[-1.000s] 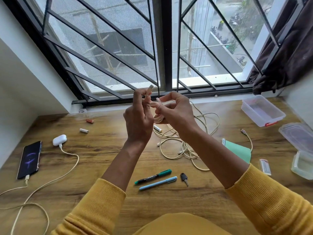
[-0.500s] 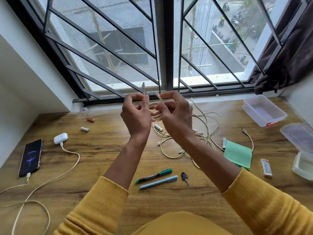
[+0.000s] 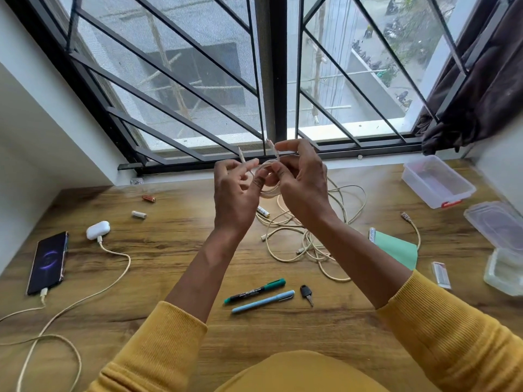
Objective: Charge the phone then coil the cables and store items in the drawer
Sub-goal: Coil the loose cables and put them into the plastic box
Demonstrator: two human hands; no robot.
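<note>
Left hand [image 3: 236, 198] and right hand [image 3: 301, 183] pinch small cream coiled cable [image 3: 268, 176] above wooden bench [image 3: 169, 250]; coil middle hidden, probably several loops.

Bare wood [image 3: 175, 244] between earbud case [image 3: 98, 230], cables [image 3: 305, 239]

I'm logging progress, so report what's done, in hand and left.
Done: the phone lies with a cable plugged in and its screen lit. In hand: the left hand and right hand hold a small coiled cable above the table. Left: the tangled cables, the pens and the key remain out; no drawer is visible.
</note>
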